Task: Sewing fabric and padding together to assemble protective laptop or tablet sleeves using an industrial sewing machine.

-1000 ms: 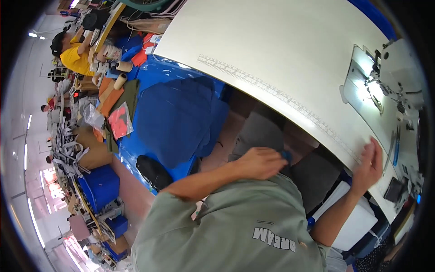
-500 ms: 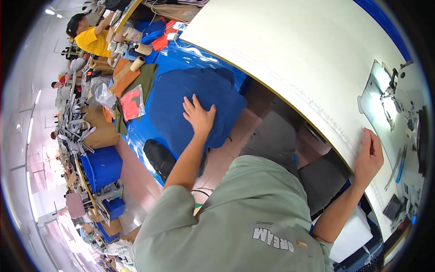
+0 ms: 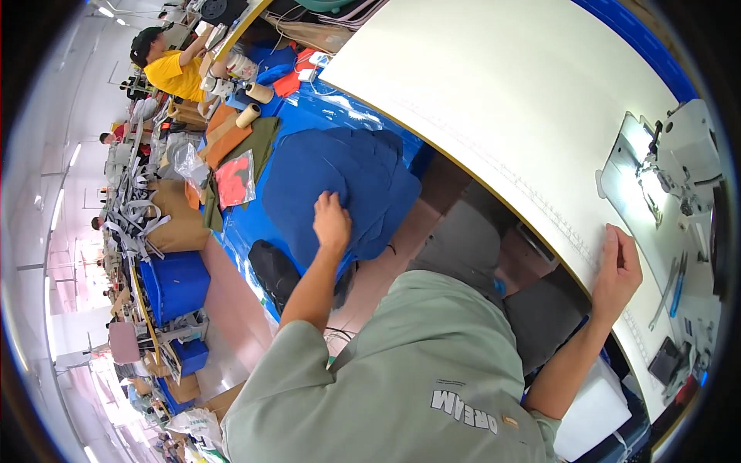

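A stack of dark blue fabric pieces (image 3: 309, 170) lies on a shiny blue cover at my left. My left hand (image 3: 332, 222) is on the stack's near part, its fingers curled and drawn together on the cloth. Whether they have one layer or several cannot be seen. Over the white table's (image 3: 478, 85) near edge, my right hand (image 3: 620, 266) rests with its fingers bent together, nothing visible in them. Close beyond it is a sewing machine (image 3: 679, 170) with its lamp lit.
Tweezers (image 3: 662, 289) and a blue-handled tool (image 3: 679, 285) lie right of my right hand. Beside the blue stack are a black bag-like item (image 3: 272, 270), a plastic packet with red cloth (image 3: 235, 181) and thread cones (image 3: 248, 116). A person in yellow (image 3: 176, 73) works at the far left.
My left hand has gone from spread flat on the blue fabric to curled fingers, a little nearer to me. The right hand stays at the table edge; the view has shifted slightly.
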A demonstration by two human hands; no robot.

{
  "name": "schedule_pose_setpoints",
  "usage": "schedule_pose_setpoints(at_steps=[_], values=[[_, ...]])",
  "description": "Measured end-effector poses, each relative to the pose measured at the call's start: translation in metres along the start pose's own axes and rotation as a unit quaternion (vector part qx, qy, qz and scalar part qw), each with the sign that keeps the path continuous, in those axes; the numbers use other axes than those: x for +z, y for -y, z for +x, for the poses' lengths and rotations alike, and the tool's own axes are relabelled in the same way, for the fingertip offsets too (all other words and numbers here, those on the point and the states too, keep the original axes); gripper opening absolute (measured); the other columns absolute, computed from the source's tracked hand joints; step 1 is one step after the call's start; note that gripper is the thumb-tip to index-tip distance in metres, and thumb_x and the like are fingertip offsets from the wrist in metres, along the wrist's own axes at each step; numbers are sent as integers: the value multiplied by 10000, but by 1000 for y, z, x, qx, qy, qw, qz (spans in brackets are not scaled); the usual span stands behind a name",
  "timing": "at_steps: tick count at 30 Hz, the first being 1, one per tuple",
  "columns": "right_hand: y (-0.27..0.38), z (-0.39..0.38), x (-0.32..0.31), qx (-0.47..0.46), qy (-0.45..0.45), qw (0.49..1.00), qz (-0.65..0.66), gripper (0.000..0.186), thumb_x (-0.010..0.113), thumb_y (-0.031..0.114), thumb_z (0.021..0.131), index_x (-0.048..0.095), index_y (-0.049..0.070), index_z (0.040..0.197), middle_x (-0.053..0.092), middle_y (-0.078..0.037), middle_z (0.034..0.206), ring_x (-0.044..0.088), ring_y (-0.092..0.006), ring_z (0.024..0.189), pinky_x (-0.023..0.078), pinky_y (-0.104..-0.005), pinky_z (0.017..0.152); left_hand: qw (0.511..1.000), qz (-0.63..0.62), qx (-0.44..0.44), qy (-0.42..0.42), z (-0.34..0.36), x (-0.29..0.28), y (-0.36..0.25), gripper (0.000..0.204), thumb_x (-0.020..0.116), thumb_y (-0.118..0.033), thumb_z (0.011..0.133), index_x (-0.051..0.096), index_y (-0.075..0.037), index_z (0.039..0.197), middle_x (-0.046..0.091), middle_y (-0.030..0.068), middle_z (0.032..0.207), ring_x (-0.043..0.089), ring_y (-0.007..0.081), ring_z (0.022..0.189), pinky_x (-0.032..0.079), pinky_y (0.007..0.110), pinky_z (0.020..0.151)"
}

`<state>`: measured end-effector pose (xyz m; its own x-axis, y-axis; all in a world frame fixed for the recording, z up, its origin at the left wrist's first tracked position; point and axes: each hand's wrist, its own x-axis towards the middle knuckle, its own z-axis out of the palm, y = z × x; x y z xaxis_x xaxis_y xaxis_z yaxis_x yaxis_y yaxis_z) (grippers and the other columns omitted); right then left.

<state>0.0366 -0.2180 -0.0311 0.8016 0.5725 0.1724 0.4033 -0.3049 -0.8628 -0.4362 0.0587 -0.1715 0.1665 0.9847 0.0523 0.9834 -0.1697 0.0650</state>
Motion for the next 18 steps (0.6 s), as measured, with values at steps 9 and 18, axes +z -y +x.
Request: schedule_pose_setpoints(at_steps=[9,18], values=[[13,-2,0,-25,-12,1000,13,165,676,109,1038,744,-36,1080,683,-21,903,562,-87,809,454,-242,731,972,-166,-105,-130,150,-154,108,704,682,-550,948,716,137,1102,748,281,965,722,366,935,517,457,845],[18,1,2,-30,-46,998,-12,127,707,99,994,745,-21,1012,655,-35,786,541,-97,707,452,-263,664,856,-455,238,66,177,-235,-293,439,742,-321,917,721,69,1117,747,88,962,693,181,823,544,318,739]])
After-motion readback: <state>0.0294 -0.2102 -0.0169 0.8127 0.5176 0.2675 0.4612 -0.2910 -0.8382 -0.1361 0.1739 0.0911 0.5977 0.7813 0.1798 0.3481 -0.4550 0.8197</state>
